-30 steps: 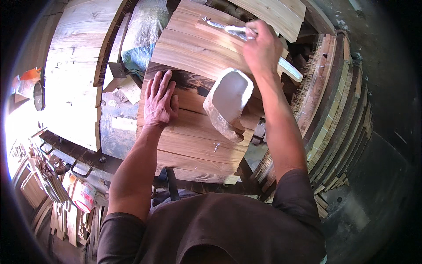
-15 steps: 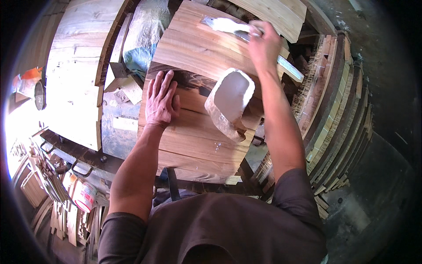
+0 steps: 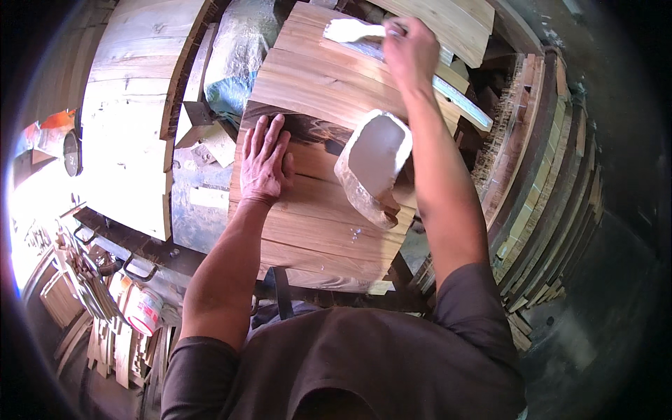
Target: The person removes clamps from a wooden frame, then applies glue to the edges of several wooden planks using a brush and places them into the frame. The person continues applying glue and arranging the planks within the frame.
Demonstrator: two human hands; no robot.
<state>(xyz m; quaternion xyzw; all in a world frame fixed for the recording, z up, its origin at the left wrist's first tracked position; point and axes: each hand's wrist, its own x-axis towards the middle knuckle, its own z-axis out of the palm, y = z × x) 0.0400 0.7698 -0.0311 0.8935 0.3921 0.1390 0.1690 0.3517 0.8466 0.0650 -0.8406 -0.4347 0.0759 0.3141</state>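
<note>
Brush [image 3: 350,29] moved farther left, left hand [image 3: 264,161] unmoved

Bare, matt wooden panel [image 3: 315,175] with one darker streaked plank; a white-smeared brush [image 3: 353,29] and a paste-crusted container [image 3: 374,164] look wet.

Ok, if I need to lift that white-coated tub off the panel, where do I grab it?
Probably by the rim of the white tub, coming from the near left side. It sits on the wooden panel with its open mouth up, the right forearm crosses close along its far right side, and the left hand rests flat just left of it.
</note>
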